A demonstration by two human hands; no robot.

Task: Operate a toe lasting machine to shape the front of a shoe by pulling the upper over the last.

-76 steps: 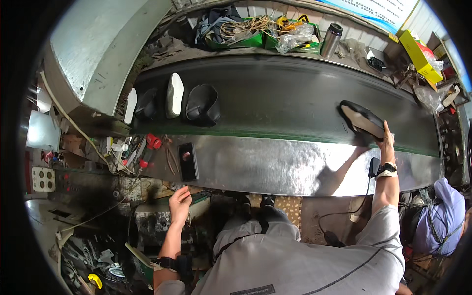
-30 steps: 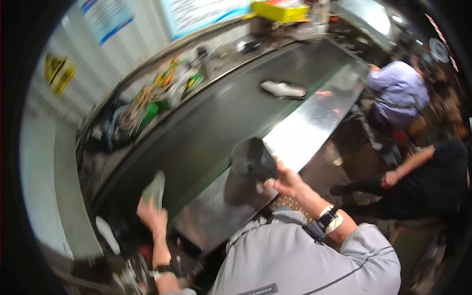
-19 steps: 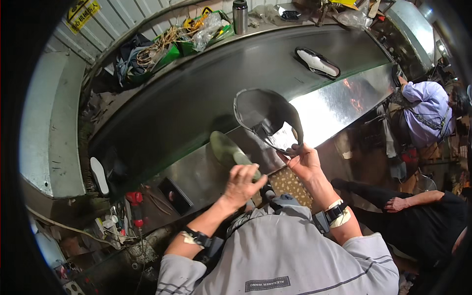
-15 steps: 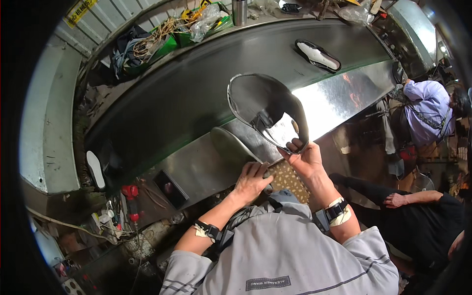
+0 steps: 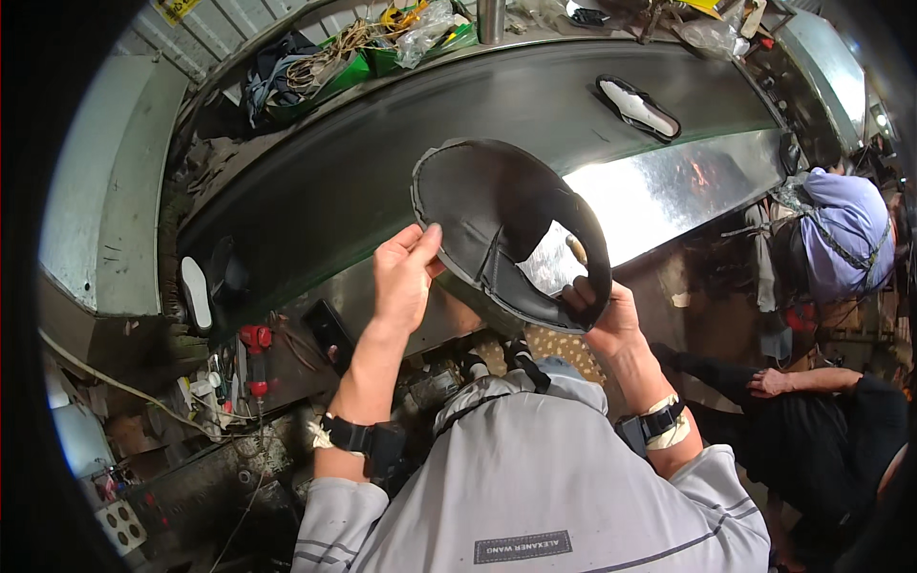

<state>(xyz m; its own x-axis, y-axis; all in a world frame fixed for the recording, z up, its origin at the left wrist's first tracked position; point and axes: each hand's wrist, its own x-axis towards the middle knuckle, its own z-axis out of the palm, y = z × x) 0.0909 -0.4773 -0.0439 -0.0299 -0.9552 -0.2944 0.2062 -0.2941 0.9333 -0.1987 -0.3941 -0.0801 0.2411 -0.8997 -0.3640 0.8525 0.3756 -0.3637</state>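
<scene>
Above the near edge of the work surface I hold up a black leather shoe upper (image 5: 468, 196), its broad end to the left and an opening through it at the right. My left hand (image 5: 406, 272) pinches its left rim between thumb and fingers. At the lower right, my right hand (image 5: 614, 320) grips the other end, with fingertips curled through the opening. A small tan oval patch (image 5: 576, 249) shows on the inside edge by that opening.
A dark belt (image 5: 325, 172) runs behind a shiny metal ledge (image 5: 707, 181). A black shoe piece with white sole (image 5: 638, 107) lies at the back. At left are a white insole (image 5: 196, 294), a phone (image 5: 328, 334) and a red-handled tool (image 5: 256, 349). Two people (image 5: 845, 229) sit at right.
My left hand has risen from the metal ledge's front edge to the upper's left rim and taken hold. The upper has tilted, its inside showing more. My right hand keeps its grip, slightly lower.
</scene>
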